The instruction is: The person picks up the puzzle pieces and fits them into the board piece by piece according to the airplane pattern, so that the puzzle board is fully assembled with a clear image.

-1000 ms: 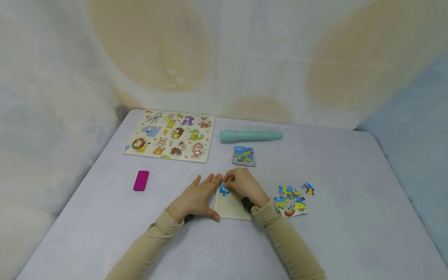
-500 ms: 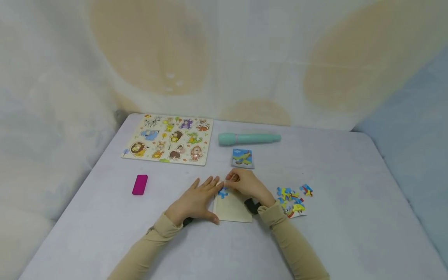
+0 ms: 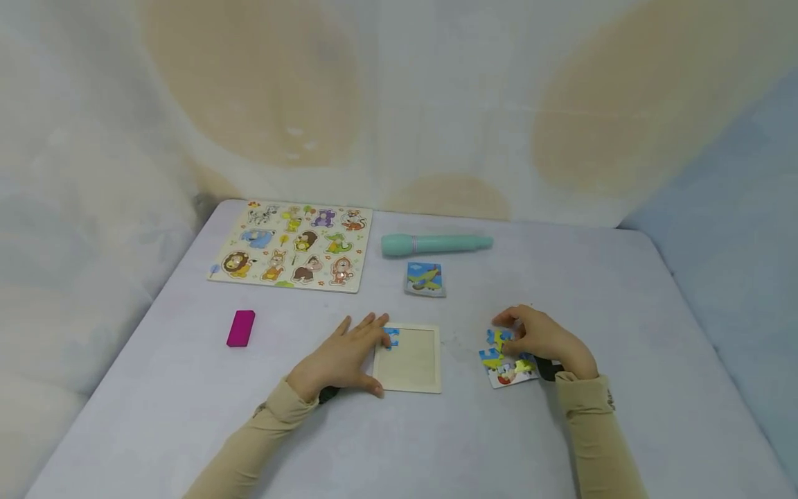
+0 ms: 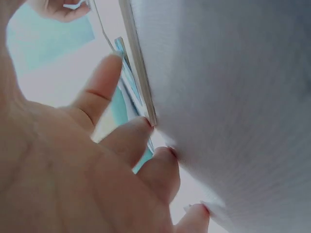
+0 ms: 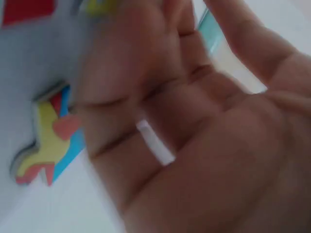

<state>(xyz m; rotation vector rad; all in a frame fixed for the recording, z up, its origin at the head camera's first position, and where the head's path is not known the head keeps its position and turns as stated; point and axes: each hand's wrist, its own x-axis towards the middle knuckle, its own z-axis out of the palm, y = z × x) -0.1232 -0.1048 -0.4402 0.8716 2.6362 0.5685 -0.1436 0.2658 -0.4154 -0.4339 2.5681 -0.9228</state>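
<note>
My left hand (image 3: 343, 357) lies with fingers spread along the left side of a small wooden puzzle tray (image 3: 438, 360). In the left wrist view its fingertips touch the tray's edge (image 4: 138, 63). A blue jigsaw piece (image 3: 393, 337) sits in the tray's upper left corner, partly covered by the fingers. Over at the right, my right hand (image 3: 551, 339) hovers low above a cluster of loose jigsaw pieces (image 3: 491, 360), thumb and forefinger apart. The right wrist view shows a yellow, red and blue piece (image 5: 48, 138) beside its fingers, blurred, with nothing visible in the grasp.
A board of animal shapes (image 3: 289, 246) lies at the back left. Beside it are a mint-green tube (image 3: 436, 244) and a small airplane picture card (image 3: 425, 278). A magenta block (image 3: 240, 328) lies left of my left hand.
My right hand has left the tray's upper left corner and moved right to the loose pieces. The blue piece stays in the corner, and my left hand keeps its place.
</note>
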